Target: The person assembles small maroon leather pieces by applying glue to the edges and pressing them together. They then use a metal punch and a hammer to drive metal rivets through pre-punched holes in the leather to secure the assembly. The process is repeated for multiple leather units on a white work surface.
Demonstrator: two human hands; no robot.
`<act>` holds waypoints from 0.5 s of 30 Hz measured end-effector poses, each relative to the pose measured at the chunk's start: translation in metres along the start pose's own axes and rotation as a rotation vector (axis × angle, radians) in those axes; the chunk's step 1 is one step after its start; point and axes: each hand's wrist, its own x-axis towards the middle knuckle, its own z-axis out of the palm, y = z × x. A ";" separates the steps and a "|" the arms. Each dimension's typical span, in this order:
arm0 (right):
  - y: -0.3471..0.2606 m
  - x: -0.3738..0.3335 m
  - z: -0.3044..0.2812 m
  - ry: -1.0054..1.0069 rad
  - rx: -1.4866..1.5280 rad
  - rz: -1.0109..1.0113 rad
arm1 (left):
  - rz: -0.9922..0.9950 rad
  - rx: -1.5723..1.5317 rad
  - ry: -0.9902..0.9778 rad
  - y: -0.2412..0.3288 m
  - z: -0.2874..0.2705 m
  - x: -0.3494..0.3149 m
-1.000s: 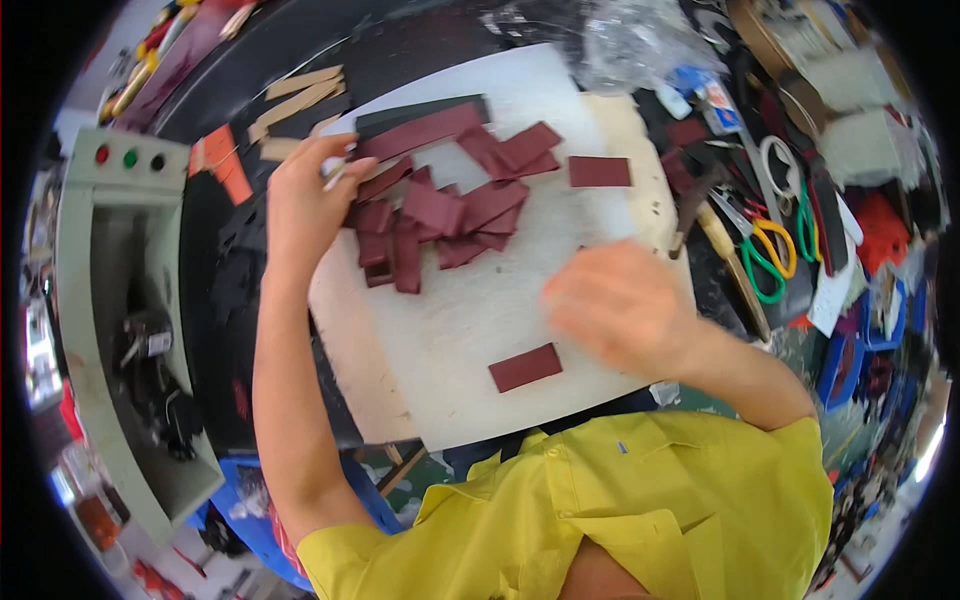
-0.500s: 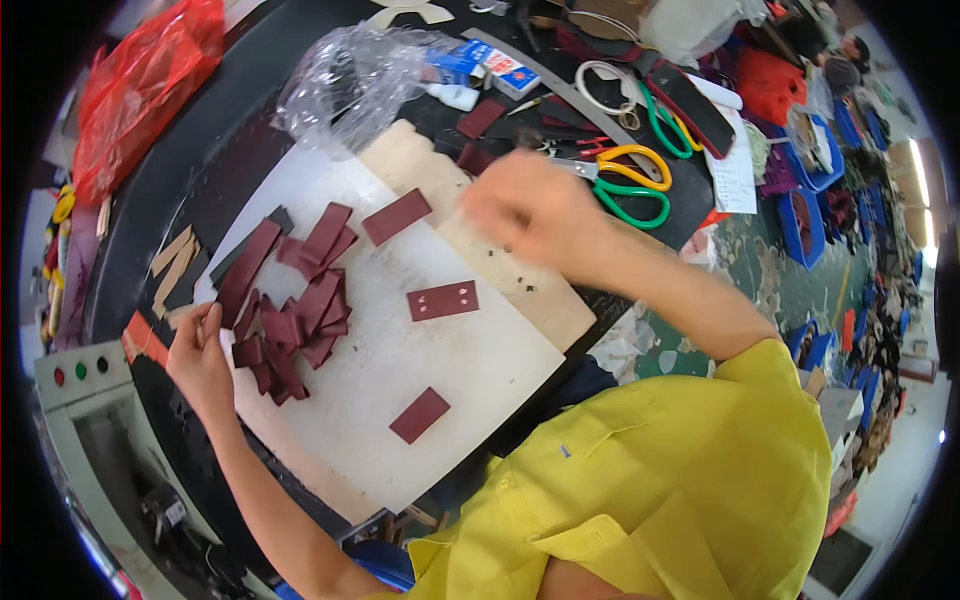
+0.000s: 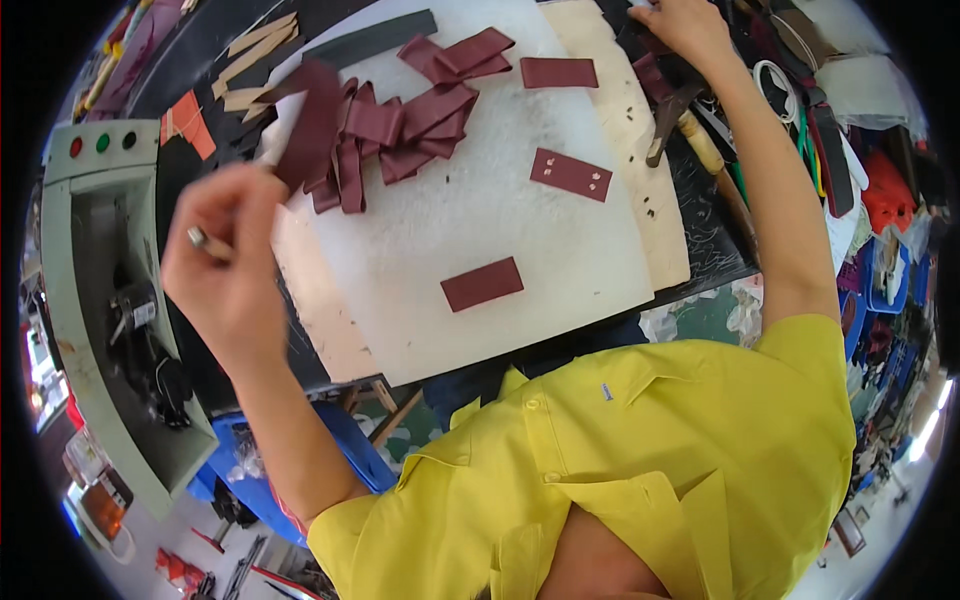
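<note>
My left hand [image 3: 235, 255] is blurred and closed at the left edge of the white board [image 3: 540, 250]. A dark red leather-like strip [image 3: 315, 125] with a white part rises from its fingers. A small metal-ended piece [image 3: 210, 245] shows between the curled fingers; its kind is unclear. Beside the strip lies a pile of folded dark red strips [image 3: 400, 125]. My right hand [image 3: 690, 30] reaches to the far right, its fingertips closed around something pale at the upper edge. On the board are a plain rectangle [image 3: 482, 284], another rectangle [image 3: 559, 73] and one with pale spots [image 3: 571, 175].
A hammer-like tool [image 3: 672, 120] with a wooden handle lies under my right forearm. A dark grey strip [image 3: 370, 38] and tan strips [image 3: 258, 52] lie at the far left. A grey machine housing [image 3: 105, 165] with buttons stands left; blue bins [image 3: 885, 275] stand right.
The view has shifted, so the board appears higher. My left hand has lifted the dark red strip off the pile's side. My right hand has reached farther away to the right.
</note>
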 end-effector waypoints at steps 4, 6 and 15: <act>0.003 0.002 0.011 0.142 -0.084 -0.035 | -0.354 -0.185 -0.359 0.024 0.021 -0.072; 0.005 0.004 0.022 0.256 -0.052 -0.133 | -0.542 -0.270 -0.452 0.022 0.029 -0.103; 0.011 -0.020 -0.031 0.115 0.138 -0.050 | -0.458 -0.052 -0.227 0.000 0.025 -0.111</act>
